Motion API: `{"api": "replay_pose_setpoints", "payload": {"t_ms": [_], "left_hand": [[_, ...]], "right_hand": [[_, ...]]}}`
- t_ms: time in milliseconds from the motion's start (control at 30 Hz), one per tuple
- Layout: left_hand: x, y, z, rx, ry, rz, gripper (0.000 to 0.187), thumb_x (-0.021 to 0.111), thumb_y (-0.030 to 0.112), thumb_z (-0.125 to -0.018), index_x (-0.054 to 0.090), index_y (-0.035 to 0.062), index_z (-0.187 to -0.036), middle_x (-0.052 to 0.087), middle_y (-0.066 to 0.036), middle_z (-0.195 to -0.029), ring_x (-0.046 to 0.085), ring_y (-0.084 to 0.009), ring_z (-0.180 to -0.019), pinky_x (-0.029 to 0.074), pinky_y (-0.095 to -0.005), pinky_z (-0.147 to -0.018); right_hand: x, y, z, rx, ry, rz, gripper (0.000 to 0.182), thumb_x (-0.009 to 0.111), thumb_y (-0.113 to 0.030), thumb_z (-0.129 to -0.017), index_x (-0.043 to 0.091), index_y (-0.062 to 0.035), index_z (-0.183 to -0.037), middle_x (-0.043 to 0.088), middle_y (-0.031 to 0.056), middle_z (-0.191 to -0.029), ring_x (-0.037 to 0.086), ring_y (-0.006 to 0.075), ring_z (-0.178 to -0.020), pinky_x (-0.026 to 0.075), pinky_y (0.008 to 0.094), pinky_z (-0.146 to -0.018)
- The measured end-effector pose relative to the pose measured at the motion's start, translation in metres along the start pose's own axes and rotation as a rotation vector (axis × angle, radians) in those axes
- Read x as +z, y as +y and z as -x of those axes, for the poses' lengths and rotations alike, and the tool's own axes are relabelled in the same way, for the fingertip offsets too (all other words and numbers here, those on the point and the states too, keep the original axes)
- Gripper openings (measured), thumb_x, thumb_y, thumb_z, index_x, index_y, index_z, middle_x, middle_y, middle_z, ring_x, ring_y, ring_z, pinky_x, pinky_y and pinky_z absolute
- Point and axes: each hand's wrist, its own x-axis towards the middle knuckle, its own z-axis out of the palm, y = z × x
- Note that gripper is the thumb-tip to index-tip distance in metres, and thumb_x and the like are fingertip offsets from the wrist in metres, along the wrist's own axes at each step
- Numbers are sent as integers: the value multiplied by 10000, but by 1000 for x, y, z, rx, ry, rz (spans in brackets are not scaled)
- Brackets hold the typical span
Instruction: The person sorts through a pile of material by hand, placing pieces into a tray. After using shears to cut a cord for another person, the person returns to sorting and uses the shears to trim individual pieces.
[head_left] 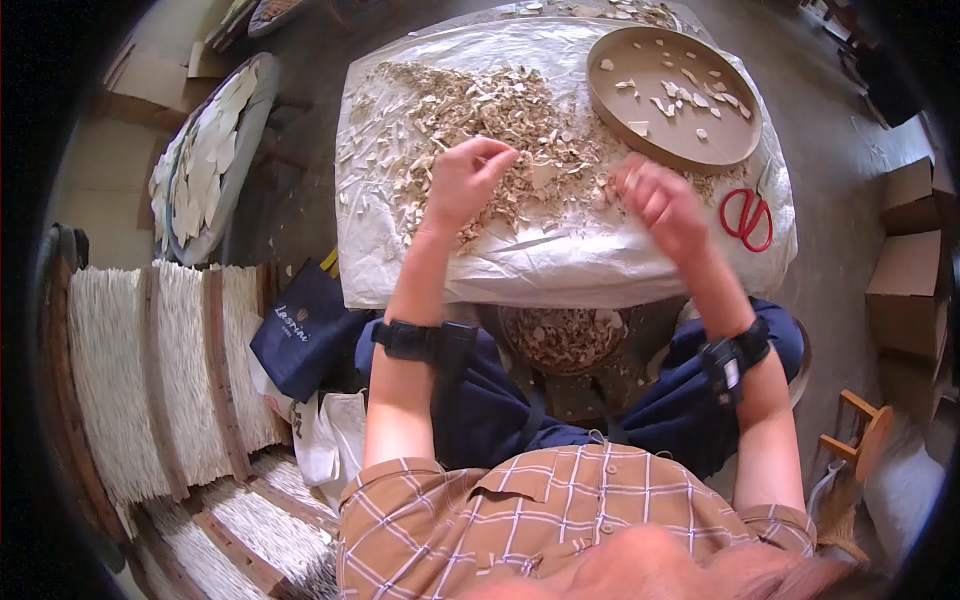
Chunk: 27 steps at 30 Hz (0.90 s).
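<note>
A heap of small beige and white flakes and chips (480,105) is spread over a white cloth (570,280) on the table. My left hand (468,182) is over the near side of the heap, thumb and forefinger pinched together; what is between them is too small to make out. To the right, my right hand (665,208) is smeared by motion, its fingers bent over the heap's right edge. Just beyond it stands a round, shallow brown tray (680,155) with a scatter of pale chips (685,97) inside. Red-handled scissors (746,220) lie on the cloth to the right.
A container of similar chips (565,340) sits below the table edge, between my knees. At left are stacked pale sheets between wooden slats (150,380), a dark blue bag (305,330) and a round tray of flat pieces (210,160). Cardboard boxes (905,290) stand at right.
</note>
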Motion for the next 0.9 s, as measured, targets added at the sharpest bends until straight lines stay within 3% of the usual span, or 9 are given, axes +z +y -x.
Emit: {"api": "replay_pose_setpoints", "payload": {"t_ms": [33, 133, 233, 367, 400, 500, 633, 700, 900], "left_hand": [[-4, -5, 0, -3, -5, 1, 150, 633, 179, -738, 649, 56, -823, 623, -65, -706, 572, -117, -591, 458, -245, -536], [-9, -20, -1, 29, 26, -155, 136, 625, 183, -724, 647, 69, -795, 625, -56, -712, 589, -141, -615, 468, -268, -565], [9, -34, -1, 102, -39, -353, 118, 612, 190, -729, 639, 80, -761, 613, -58, -737, 591, -182, -658, 473, -301, -619], [46, -41, -3, 186, -21, -578, 204, 621, 198, -719, 604, 99, -897, 587, -65, -825, 591, -228, -743, 475, -333, -661], [52, -40, -5, 108, -95, -579, 256, 609, 194, -723, 565, 113, -961, 544, -94, -925, 571, -268, -821, 470, -360, -716], [68, -39, -10, 147, -14, -614, 280, 618, 188, -706, 556, 93, -962, 532, -109, -928, 559, -281, -847, 469, -373, -715], [81, -49, -17, 159, -13, -633, 150, 589, 128, -692, 570, 68, -828, 519, -119, -943, 550, -284, -847, 469, -395, -690], [82, -48, -19, 151, 12, -646, 196, 614, 152, -683, 588, 92, -868, 539, -95, -913, 559, -278, -831, 462, -369, -708], [67, -46, -12, 198, -54, -518, 50, 569, 119, -714, 566, 93, -756, 574, -64, -845, 580, -272, -715, 467, -372, -630]], "right_hand": [[13, -22, 2, -167, 59, -86, 200, 401, -55, -843, 462, 73, -985, 551, 175, -919, 572, 172, -749, 490, 221, -566], [-3, -51, -4, -141, 192, -330, 225, 398, -54, -844, 401, 104, -1004, 522, 228, -999, 576, 234, -871, 527, 248, -680], [-14, -32, -1, -124, 245, -105, 293, 394, -68, -849, 339, 108, -1077, 514, 248, -1007, 557, 271, -943, 523, 275, -771], [-11, -25, 9, -96, 242, 17, 302, 442, -99, -836, 398, 16, -1112, 553, 144, -973, 573, 164, -738, 510, 257, -656], [-11, -24, 11, -99, 240, 19, 302, 442, -99, -836, 398, 16, -1112, 553, 144, -973, 573, 164, -738, 510, 257, -656], [-13, -21, 16, -68, 199, 87, 278, 448, -104, -831, 440, -15, -1094, 572, 90, -922, 535, 117, -655, 472, 240, -593], [-10, -15, 21, -46, 190, 136, 262, 459, -100, -824, 465, -30, -1077, 584, 57, -832, 529, 87, -611, 457, 223, -551], [-11, -13, 20, -13, 176, 171, 240, 471, -98, -821, 482, -30, -1051, 588, 47, -798, 528, 86, -574, 455, 219, -525], [-8, 0, 18, 46, 148, 162, 192, 504, -77, -802, 526, -34, -988, 596, 51, -749, 531, 89, -536, 448, 214, -486]]}}
